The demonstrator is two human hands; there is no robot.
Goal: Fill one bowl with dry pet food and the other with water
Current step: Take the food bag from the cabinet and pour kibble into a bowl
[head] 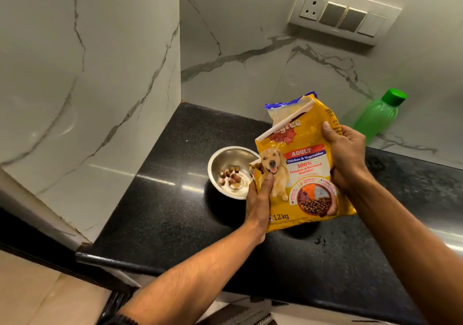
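Note:
A yellow bag of dry dog food (304, 172) is tilted over a steel bowl (220, 160) on the black counter. My left hand (259, 199) grips the bag's lower left edge by its opened corner. My right hand (344, 157) holds the bag's right side. Brown kibble (231, 175) lies in the bowl's bottom, and some pieces show at the bag's opening, just above the bowl's right rim. A green plastic bottle (378, 115) with a green cap stands behind the bag at the right. A second bowl is not visible; the bag hides the counter behind it.
The black speckled counter (175, 199) ends at a marble wall on the left and at the back. A switch panel with a socket (343, 14) is mounted on the back wall. A few wet spots (319, 240) lie on the counter below the bag.

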